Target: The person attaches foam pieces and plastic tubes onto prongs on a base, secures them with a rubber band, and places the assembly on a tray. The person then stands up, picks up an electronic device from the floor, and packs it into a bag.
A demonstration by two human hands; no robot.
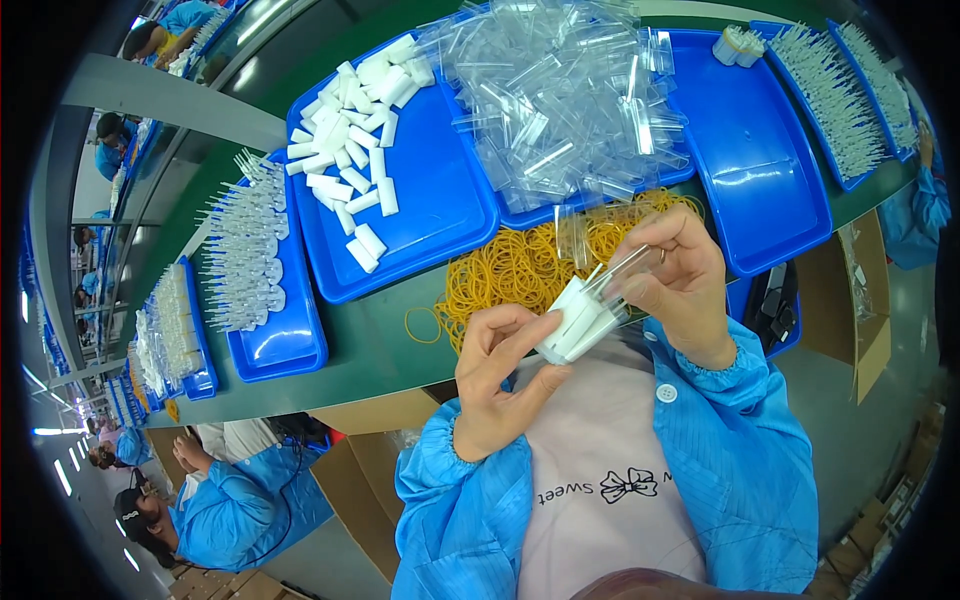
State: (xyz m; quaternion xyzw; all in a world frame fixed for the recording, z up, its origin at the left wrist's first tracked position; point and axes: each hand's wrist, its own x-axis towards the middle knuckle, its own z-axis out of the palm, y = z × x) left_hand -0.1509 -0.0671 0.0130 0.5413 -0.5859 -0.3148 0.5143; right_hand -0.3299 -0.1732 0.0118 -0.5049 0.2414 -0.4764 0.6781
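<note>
Above my lap, my left hand (505,375) pinches a small bundle of white rectangular pieces (578,325) between thumb and fingers. My right hand (685,285) grips a clear plastic sleeve (632,268) at the bundle's upper right end. The sleeve and the white pieces overlap there; how far one sits inside the other I cannot tell. Just beyond both hands lies a heap of yellow rubber bands (505,275). Similar clear sleeves (560,110) are piled high past it, and loose white pieces (350,135) lie in a blue tray (430,215) to the left.
At the right, a blue tray (765,190) holds a banded bundle (738,46) at its far end. Trays of white, spiky-tipped parts (830,100) stand beyond, with similar parts (245,250) at the left. Cardboard boxes (858,310) sit below the table. A co-worker (235,510) is at the lower left.
</note>
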